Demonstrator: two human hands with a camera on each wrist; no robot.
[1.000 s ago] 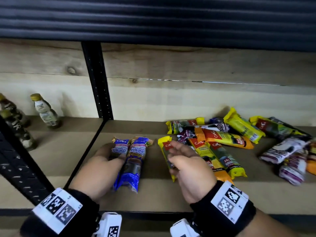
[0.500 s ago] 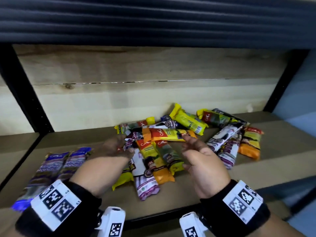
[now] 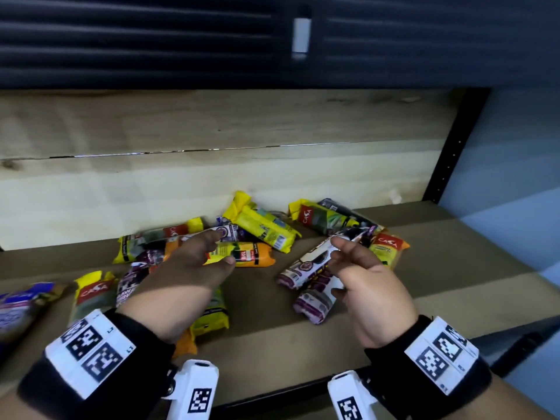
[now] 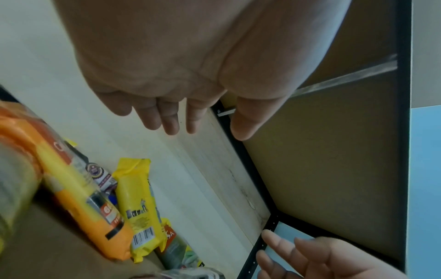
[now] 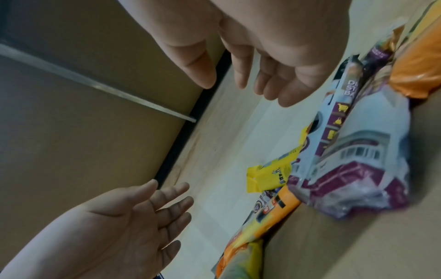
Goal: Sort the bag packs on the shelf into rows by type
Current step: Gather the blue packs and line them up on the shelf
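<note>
Two hands, both released, fingers relaxed, grasping nothing: left hand (image 3: pixel 185 268) over an orange pack (image 3: pixel 242 254); right hand (image 3: pixel 368 286) over two white-purple packs (image 3: pixel 312 286). Yellow packs (image 3: pixel 263 227) strewn unsorted on the shelf (image 3: pixel 303 338); blue packs (image 3: pixel 18 304) far left.

Packs (image 3: pixel 260 230) heaped mid-shelf (image 3: pixel 439 268), against back board (image 3: pixel 212 183). Two packs (image 3: pixel 312 277) lie to R of heap, nearer front edge — another pack (image 3: pixel 18 304) far L, apart.
</note>
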